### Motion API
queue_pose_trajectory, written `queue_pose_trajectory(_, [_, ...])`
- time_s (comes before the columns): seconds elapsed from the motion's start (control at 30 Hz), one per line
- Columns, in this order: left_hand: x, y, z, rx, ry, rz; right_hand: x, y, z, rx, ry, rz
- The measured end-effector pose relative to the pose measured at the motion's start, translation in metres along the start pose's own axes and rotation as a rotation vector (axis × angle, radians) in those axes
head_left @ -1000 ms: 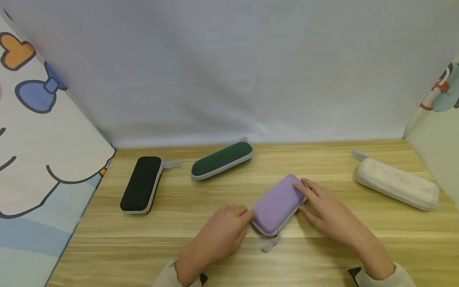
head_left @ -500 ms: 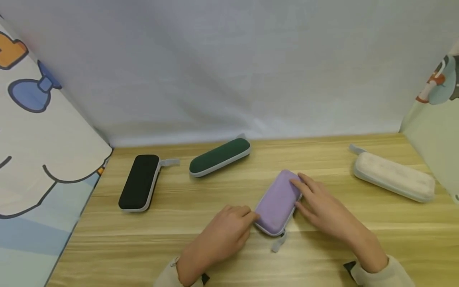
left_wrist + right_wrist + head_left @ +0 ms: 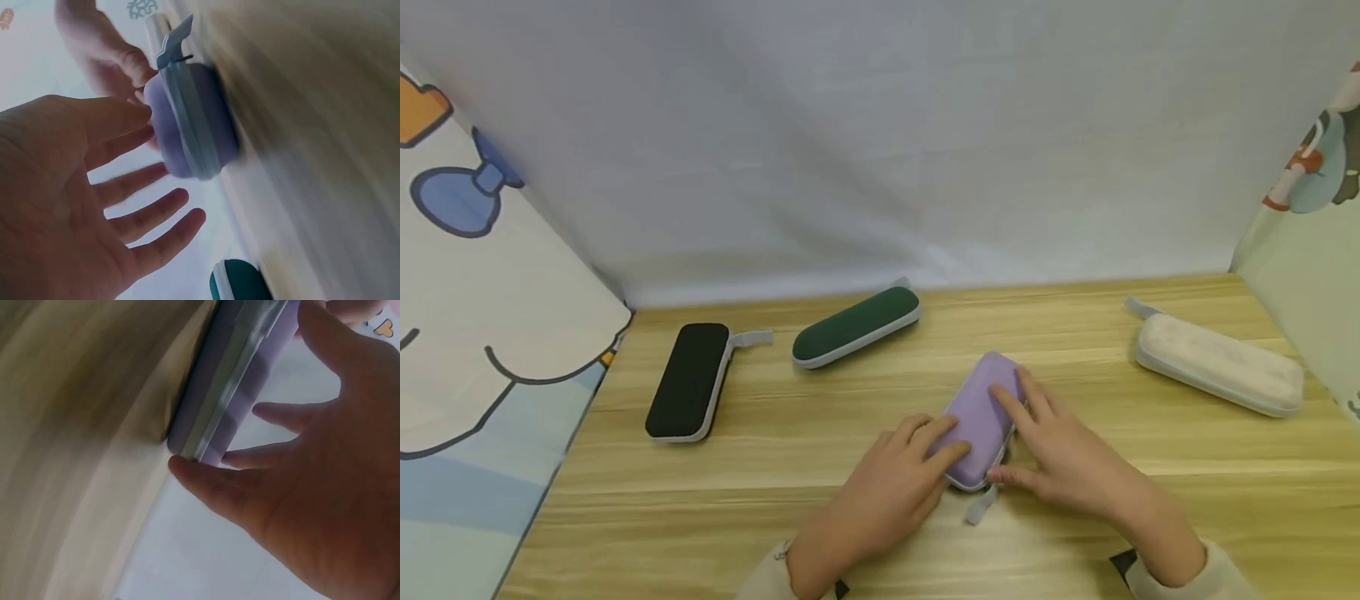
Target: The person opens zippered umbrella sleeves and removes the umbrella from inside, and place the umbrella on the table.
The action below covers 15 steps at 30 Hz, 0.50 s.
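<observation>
On the wood-grain tabletop (image 3: 700, 517) I see the left hand (image 3: 901, 475) and right hand (image 3: 1060, 450), fingers extended and unclenched, touching the lilac zippered case (image 3: 981, 423). It lies slantwise between them, its grey pull tab (image 3: 981, 506) nearest the person.

L case (image 3: 687, 382), rear case (image 3: 853, 329), front case (image 3: 976, 408) & R case (image 3: 1219, 364) lie L-to-R on tbl (image 3: 655, 517), backdrop (image 3: 880, 150) behind.

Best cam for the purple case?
Head: it shows the purple case nearly end to end, top face up, though fingers cover parts. Left wrist gives a close look at the end with the grey pull tab; right wrist shows a long zipped side, cut off at frame top.
</observation>
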State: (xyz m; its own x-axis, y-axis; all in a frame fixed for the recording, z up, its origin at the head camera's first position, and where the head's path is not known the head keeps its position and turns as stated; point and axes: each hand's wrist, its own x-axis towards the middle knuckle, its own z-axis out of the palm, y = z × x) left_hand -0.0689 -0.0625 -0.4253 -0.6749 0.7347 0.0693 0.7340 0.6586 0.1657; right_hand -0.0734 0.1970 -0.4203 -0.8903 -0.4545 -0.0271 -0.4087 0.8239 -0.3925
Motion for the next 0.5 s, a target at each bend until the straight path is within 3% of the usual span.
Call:
queue_pose_trajectory(0.27, [-0.001,0.001,0.006,0.037,0.020,-0.028,-0.005,-0.029,0.022,-0.086,0.005,-0.033])
queue_pose_trajectory(0.5, [-0.002,-0.001,0.003,0.041,0.043,-0.059,-0.007,-0.029,0.018,-0.150,0.032,-0.056])
